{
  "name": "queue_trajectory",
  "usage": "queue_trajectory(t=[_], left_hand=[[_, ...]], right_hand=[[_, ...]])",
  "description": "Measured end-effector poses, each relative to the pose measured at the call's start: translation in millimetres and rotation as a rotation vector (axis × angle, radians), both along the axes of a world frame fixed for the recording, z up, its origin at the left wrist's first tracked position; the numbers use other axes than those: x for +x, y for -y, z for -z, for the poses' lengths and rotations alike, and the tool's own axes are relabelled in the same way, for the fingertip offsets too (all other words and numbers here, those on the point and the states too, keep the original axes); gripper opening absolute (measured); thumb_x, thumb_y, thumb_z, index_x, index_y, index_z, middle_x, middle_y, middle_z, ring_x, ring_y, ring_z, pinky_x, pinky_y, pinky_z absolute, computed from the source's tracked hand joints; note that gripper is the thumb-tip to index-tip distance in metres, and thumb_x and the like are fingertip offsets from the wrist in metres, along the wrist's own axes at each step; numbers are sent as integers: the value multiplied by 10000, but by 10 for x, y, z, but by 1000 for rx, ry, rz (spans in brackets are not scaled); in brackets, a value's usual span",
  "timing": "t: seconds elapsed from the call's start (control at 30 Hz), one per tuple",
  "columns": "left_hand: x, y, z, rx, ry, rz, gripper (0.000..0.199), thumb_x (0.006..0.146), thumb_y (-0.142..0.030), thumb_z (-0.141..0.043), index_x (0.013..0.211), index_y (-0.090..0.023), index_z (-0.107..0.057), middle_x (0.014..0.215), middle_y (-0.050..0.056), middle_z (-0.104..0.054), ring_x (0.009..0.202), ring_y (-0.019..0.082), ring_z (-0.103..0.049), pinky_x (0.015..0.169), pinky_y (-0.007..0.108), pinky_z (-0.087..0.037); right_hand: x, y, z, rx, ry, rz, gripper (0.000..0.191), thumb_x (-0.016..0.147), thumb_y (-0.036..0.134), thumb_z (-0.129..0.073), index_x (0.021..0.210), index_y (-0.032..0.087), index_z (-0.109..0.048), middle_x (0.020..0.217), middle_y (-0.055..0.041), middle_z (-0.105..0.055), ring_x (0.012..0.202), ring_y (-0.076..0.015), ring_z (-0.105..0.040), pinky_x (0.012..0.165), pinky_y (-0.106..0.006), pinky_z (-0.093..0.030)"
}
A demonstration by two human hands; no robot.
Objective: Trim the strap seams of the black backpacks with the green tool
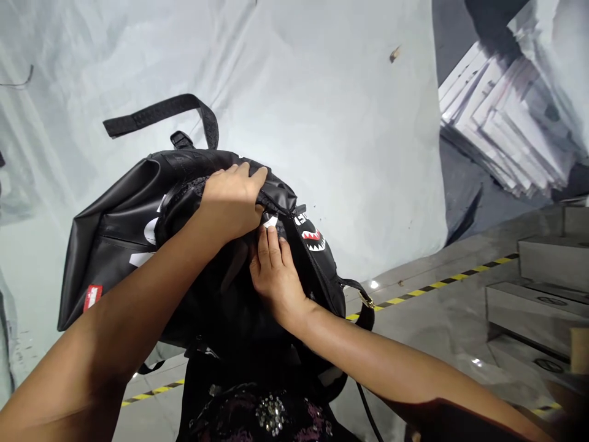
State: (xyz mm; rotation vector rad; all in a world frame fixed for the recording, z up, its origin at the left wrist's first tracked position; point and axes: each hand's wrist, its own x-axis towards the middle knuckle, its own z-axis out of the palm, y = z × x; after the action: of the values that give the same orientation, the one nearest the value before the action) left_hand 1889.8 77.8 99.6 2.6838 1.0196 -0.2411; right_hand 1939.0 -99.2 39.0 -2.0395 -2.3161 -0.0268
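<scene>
A black backpack (124, 215) with white and red shark-mouth prints, a red label and loose straps lies across the middle. My left hand (234, 199) is bent over the upper edge of its opening, the fingers closed on the black fabric. Just to the right and below, my right hand (276, 270) presses its fingers together on the bag's inner side, beside a small white patch (270, 221). The fingertips of both hands are close to each other. The inside of the bag is dark.
A pale sheet (345, 123) spreads behind the bag. Stacked white packets (510, 123) stand at the upper right, with cardboard boxes (543, 261) below them. Yellow-black tape (442, 283) runs along the shiny floor.
</scene>
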Motion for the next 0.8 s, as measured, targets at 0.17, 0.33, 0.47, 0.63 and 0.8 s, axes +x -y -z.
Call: queue_trajectory(t=[0.17, 0.33, 0.47, 0.63, 0.8], left_hand=[[22, -13, -29, -40, -38, -21, 533, 830, -288, -560, 1356, -208, -532, 1272, 111, -617, 1199, 277, -575, 1004, 413, -467], [33, -24, -56, -72, -69, -35, 541, 840, -313, -560, 1373, -225, -514, 1294, 93, -604, 1250, 270, -538, 1047, 402, -437], [23, -29, -44, -70, -81, -39, 602, 841, -320, -541, 1429, -213, -469, 1351, 103, -569, 1277, 280, -521, 1061, 403, -430], [-6, -30, 7, -11, -51, -6, 603, 843, -340, -544, 1424, -193, -480, 1337, 107, -582, 1271, 282, -533, 1066, 394, -430], [-22, -39, 50, 45, -33, -7, 594, 846, -342, -546, 1420, -199, -493, 1329, 100, -595, 1238, 283, -561, 1047, 397, -448]], right_hand=[[-6, 3, 39, 9, -7, 4, 372, 934, 70, -437, 1244, -38, -612, 1409, -319, -489, 1345, -429, -444, 1009, -588, -484], [-12, -7, 57, 7, -16, 11, 402, 946, 76, -401, 1287, -25, -588, 1422, -301, -485, 1359, -422, -428, 1010, -590, -481], [-16, -20, 54, -2, -7, -1, 413, 959, 96, -381, 1298, -32, -581, 1418, -306, -487, 1352, -433, -432, 998, -596, -487], [-7, -42, 62, 22, -6, -16, 406, 948, 85, -419, 1289, -74, -571, 1399, -342, -483, 1324, -457, -453, 987, -604, -488], [-28, -96, 126, 29, -12, 10, 427, 952, 53, -371, 1331, -59, -533, 1430, -330, -455, 1341, -429, -447, 1001, -600, -481]])
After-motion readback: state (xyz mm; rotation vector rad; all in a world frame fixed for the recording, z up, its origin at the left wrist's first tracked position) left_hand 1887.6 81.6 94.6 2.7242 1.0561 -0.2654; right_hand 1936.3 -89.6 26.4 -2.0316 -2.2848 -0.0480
